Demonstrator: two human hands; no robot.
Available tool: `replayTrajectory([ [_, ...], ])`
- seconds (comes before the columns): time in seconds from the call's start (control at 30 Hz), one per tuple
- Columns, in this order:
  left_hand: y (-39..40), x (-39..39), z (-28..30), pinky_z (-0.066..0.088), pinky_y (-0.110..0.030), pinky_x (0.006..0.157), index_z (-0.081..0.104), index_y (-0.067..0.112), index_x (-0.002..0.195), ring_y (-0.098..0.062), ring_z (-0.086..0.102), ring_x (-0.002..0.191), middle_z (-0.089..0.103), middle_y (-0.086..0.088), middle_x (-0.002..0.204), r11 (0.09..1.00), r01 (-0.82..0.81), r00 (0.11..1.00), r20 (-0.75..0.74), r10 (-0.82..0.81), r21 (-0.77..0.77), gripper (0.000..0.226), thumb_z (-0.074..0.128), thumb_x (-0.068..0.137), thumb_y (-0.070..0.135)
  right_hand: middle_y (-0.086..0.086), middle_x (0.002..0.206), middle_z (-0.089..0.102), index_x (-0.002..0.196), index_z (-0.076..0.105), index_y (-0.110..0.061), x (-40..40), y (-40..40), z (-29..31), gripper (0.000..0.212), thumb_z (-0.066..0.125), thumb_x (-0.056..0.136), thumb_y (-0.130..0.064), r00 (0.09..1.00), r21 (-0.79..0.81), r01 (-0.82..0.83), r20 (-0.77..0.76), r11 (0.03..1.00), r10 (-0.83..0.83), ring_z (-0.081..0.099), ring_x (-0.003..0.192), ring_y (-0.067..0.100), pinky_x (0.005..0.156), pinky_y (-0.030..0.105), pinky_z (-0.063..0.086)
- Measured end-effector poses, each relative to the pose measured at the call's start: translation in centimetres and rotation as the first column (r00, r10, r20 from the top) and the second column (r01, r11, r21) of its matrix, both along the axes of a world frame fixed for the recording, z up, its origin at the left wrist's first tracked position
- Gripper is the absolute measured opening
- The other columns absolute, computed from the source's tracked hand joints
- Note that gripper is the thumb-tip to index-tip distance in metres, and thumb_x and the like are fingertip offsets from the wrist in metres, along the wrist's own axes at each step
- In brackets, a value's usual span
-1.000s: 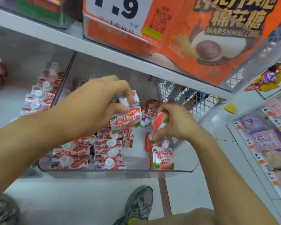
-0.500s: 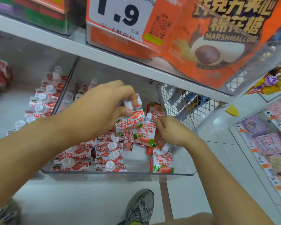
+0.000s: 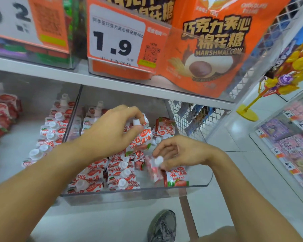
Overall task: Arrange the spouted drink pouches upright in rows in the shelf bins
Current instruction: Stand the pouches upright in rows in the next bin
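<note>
Your left hand [image 3: 112, 133] pinches a pouch [image 3: 140, 138] by its white cap, holding it upright above the rows standing in the clear bin [image 3: 129, 194]. Your right hand [image 3: 180, 152] curls its fingers round a second pouch [image 3: 154, 169], blurred, apparently by its cap, just beside a lone pouch [image 3: 177, 177] at the bin's front right.

Pouches [image 3: 122, 173] in bin [image 3: 129, 194] below shelf [image 3: 112, 82]
</note>
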State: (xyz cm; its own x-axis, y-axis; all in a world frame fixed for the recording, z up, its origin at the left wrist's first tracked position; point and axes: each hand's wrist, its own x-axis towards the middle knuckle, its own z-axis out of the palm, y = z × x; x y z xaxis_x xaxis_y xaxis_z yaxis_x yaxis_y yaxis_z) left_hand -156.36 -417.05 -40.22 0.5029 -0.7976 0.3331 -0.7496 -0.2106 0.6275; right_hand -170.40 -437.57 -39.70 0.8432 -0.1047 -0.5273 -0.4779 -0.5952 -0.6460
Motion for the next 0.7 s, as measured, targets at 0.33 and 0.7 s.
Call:
replayTrajectory([
  [0.33,0.2,-0.5,-0.7,0.050,-0.040,0.079,0.044,0.043,0.105,-0.019,0.059,0.090,0.064,0.005,0.103,0.997,0.071,0.995,-0.069,-0.068,0.033,0.026,0.063,0.087,0.045,0.002,0.147,0.031,0.147,0.044,-0.021,3.8,-1.3,-0.9,0.094,0.090,0.067,-0.039,0.893,-0.577,-0.414,-0.407,0.704,0.192,0.042,0.134,0.027,0.108,0.035,0.040],
  [0.7,0.5,-0.2,-1.1,0.048,-0.036,0.078,0.049,0.039,0.107,-0.010,0.057,0.090,0.061,0.013,0.096,0.996,0.087,0.994,-0.067,-0.088,-0.012,0.026,0.066,0.088,0.039,-0.002,0.144,0.035,0.143,0.043,-0.023,3.3,-1.8,-0.6,0.103,0.094,0.056,-0.046,0.841,-0.575,-0.525,-0.463,0.628,0.280,0.045,0.128,0.025,0.106,0.041,0.044],
])
